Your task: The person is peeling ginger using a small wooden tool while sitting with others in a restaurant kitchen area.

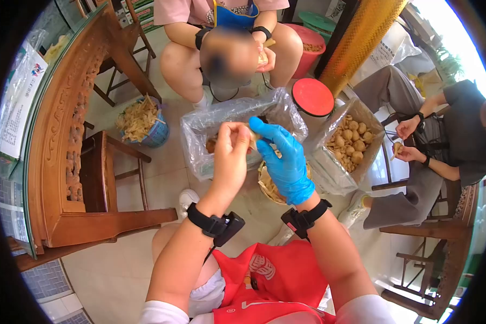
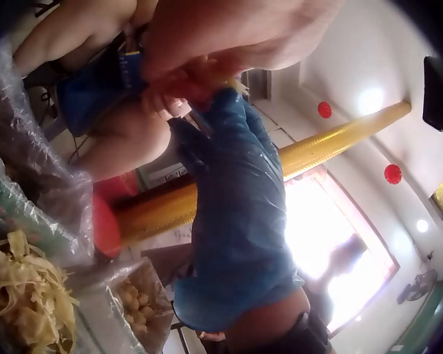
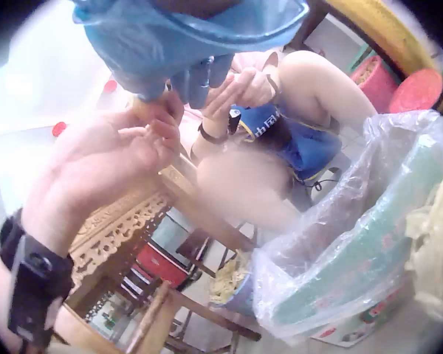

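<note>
A small pale yellowish piece is between both hands, above the plastic-lined box. The bare left hand pinches it with thumb and curled fingers. The blue-gloved right hand grips its other side, fingertips close to the left ones. In the left wrist view the glove covers most of the piece. The right wrist view shows the bare left hand below the glove, with part of the piece between them. Its exact shape is hidden by the fingers.
Round light-brown pieces fill a lined box at right; a basket of pale strips stands below the hands. A bucket of peelings is at left, near a carved wooden table. Two people sit opposite and at right; a red-lidded bucket stands between.
</note>
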A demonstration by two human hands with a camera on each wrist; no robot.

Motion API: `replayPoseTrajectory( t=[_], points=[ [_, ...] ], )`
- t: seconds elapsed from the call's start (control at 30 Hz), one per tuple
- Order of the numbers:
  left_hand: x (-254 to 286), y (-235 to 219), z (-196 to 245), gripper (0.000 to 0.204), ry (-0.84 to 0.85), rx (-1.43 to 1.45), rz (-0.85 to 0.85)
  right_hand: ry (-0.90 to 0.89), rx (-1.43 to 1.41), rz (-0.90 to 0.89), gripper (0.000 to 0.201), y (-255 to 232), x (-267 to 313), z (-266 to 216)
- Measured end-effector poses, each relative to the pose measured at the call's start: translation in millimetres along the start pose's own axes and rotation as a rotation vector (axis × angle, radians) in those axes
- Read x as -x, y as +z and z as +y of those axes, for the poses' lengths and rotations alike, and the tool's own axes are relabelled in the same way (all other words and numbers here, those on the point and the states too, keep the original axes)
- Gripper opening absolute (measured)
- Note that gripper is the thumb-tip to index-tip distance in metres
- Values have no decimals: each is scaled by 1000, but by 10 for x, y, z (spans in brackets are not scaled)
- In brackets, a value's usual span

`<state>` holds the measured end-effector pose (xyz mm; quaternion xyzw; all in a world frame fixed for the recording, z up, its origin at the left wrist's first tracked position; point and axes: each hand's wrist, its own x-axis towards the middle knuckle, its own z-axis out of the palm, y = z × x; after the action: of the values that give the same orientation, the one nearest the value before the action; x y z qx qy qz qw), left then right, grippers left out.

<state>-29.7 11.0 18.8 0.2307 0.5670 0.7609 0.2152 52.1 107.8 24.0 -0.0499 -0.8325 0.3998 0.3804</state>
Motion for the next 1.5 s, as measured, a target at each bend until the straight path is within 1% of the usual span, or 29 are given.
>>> replayPoseTrajectory(
  t=[0.07, 0.1, 0.17, 0.2, 0.27, 0.3, 0.37, 0.4, 0.47, 0.53, 0.6, 0.7, 0.77, 0.8, 0.87, 0.9, 0.97, 1.0, 1.07, 1.2, 1.27, 1.3, 1.37, 1.4, 1.43, 1.5],
  points=[
    [-32, 1, 81, 18, -6, 66, 25, 265, -177, -1, 35, -8, -62, -101],
    [-42, -4, 97, 18, -6, 68, 26, 264, -176, -3, 35, 9, -66, -89],
    [-34, -9, 95, 17, -17, 38, 75, 489, -383, 74, 33, 23, -30, -41],
    [-31, -26, 72, 17, -30, 59, 56, 502, -378, 76, 33, -2, -5, -58],
    [-21, 3, 72, 17, -28, 57, 34, 508, -272, -29, 32, -67, -14, -119],
    [-14, 13, 75, 18, -14, 52, 17, 514, -270, -24, 32, -87, -17, -140],
    [-9, 14, 60, 20, 2, 26, -7, 496, -205, -79, 33, -119, -23, -169],
    [-7, 12, 56, 21, 23, 1, -25, 499, -202, -77, 33, -128, -5, -151],
    [13, 4, 58, 22, 16, -39, -34, 424, -51, -94, 36, -147, 37, -94],
    [17, -22, 64, 23, 8, -81, -42, 392, -40, -100, 38, -167, 35, -82],
    [7, -49, 71, 23, -9, -97, -97, 362, -31, -104, 39, -179, 41, -74],
    [21, -23, 78, 21, -5, -101, -105, 332, 11, -112, 42, -199, 41, -99],
    [28, -15, 61, 21, -5, -103, -101, 257, 114, -136, 42, -211, 41, -153],
    [30, -15, 50, 21, -4, -105, -95, 255, 115, -134, 42, -216, 47, -152],
    [40, -28, 39, 22, -10, -149, -101, 166, 256, -186, 40, -221, 57, -127],
    [47, -27, 33, 24, -17, -195, -107, 160, 258, -186, 40, -215, 56, -106],
    [57, -11, -7, 22, 19, -227, -84, 98, 373, -223, 32, -187, 53, -55],
    [61, -5, -28, 20, 45, -262, -57, 93, 376, -219, 32, -165, 59, -43],
    [70, -3, -68, 20, 72, -288, -48, 37, 437, -179, 22, -115, 88, -29],
    [98, 4, 0, 20, 97, -333, -46, 7, 442, -156, 17, -89, 109, -32],
    [120, 3, 26, 19, 158, -386, -47, 6, 416, -153, 17, -105, 98, -26],
    [122, 22, 59, 19, 206, -415, -47, 27, 431, -205, 17, -128, 97, -27],
    [103, 3, -5, 19, 269, -439, -52, 34, 419, -213, 12, -126, 95, -3],
    [94, -15, -53, 19, 257, -470, -54, -25, 441, -180, 11, -127, 111, 18],
    [96, 8, -49, 18, 237, -432, -47, 43, 461, -211, 12, -128, 140, 33],
    [65, -37, -134, 16, 206, -414, -68, 33, 408, -173, 13, -151, 119, -6]
  ],
)
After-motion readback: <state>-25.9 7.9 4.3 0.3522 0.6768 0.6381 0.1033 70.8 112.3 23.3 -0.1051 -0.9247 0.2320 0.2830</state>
